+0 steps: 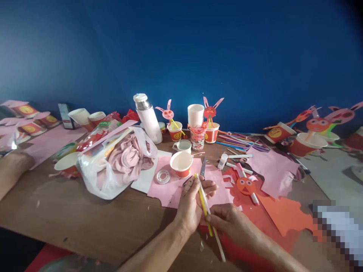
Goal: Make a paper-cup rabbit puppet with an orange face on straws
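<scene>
My left hand (190, 206) and my right hand (231, 223) meet over pink paper (166, 187) on the brown table (85, 219). Both pinch thin sticks: a yellow straw (203, 202) and a white one (219, 243) that runs down toward me. The left hand's fingers curl round the upper ends; the right hand's thumb and fingers close on the middle. Just beyond the hands lie scissors (203, 167) and a red paper cup (181, 163).
A tape roll (163, 176), a plastic bag of pink cloth (119, 162), a white bottle (147, 117), bunny-faced cups (174, 130), coloured pencils (238, 141) and cut pink and orange paper (283, 213) crowd the table. Another person's arm (11, 170) rests at the left.
</scene>
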A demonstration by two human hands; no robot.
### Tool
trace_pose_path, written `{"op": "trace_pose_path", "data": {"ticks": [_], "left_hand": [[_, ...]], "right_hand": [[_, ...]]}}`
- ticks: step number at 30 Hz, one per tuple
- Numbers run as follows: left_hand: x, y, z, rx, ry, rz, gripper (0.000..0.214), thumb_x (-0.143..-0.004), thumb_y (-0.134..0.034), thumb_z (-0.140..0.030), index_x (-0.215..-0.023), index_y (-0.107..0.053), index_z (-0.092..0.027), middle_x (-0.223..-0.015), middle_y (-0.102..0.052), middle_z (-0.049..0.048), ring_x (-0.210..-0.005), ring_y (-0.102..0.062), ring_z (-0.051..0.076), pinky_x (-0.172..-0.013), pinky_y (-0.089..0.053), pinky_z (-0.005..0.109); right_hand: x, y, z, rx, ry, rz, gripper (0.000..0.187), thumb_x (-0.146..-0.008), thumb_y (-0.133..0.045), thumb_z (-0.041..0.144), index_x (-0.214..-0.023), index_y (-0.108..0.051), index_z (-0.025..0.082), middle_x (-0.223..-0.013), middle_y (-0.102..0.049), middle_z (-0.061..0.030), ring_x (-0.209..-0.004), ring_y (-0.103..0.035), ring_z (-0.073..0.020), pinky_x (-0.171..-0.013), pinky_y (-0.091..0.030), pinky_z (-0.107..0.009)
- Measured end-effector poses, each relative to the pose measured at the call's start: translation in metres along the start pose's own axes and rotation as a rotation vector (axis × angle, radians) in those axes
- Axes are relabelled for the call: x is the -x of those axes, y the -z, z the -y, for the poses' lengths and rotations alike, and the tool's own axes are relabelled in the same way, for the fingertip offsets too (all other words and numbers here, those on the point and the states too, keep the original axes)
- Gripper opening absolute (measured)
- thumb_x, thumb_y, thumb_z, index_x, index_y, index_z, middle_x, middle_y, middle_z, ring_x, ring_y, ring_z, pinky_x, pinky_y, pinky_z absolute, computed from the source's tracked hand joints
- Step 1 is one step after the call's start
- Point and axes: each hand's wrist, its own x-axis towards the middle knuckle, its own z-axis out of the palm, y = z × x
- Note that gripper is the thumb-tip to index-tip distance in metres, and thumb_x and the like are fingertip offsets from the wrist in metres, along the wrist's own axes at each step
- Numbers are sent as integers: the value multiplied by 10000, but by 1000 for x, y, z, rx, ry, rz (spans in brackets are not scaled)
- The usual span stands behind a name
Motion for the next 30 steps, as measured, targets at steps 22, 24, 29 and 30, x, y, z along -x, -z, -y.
{"op": "trace_pose_path", "data": {"ticks": [22, 24, 29, 30], "left_hand": [[7, -5, 7, -102, 12, -100, 325, -704, -656, -360, -933, -565, -148, -674, -680, 40, -685, -646, 191, -669, -463, 300], [8, -7, 6, -94, 26, -123, 346, -694, -664, -369, -949, -555, -164, -682, -674, 28, -680, -643, 184, -655, -463, 292], [8, -10, 4, -104, 102, -128, 405, -634, -706, -374, -964, -549, -198, -678, -658, 11, -605, -627, 191, -527, -447, 278], [7, -9, 5, -107, 109, -116, 403, -620, -714, -383, -947, -560, -205, -662, -651, 9, -581, -619, 190, -501, -438, 274]], "right_hand": [[-2, -7, -7, 224, 54, -171, 193, -695, -472, 185, -504, -465, 157, -458, -373, 71, -450, -326, -53, -408, -216, -175], [-4, -7, -11, 222, 49, -187, 186, -681, -483, 185, -496, -473, 161, -444, -362, 71, -443, -310, -54, -402, -210, -176], [-4, -4, -3, 202, 28, -222, 176, -649, -509, 176, -475, -483, 169, -440, -326, 69, -425, -280, -54, -377, -175, -184], [-3, -3, 0, 191, 25, -212, 178, -649, -507, 164, -472, -488, 168, -434, -311, 70, -416, -279, -53, -374, -170, -187]]}}
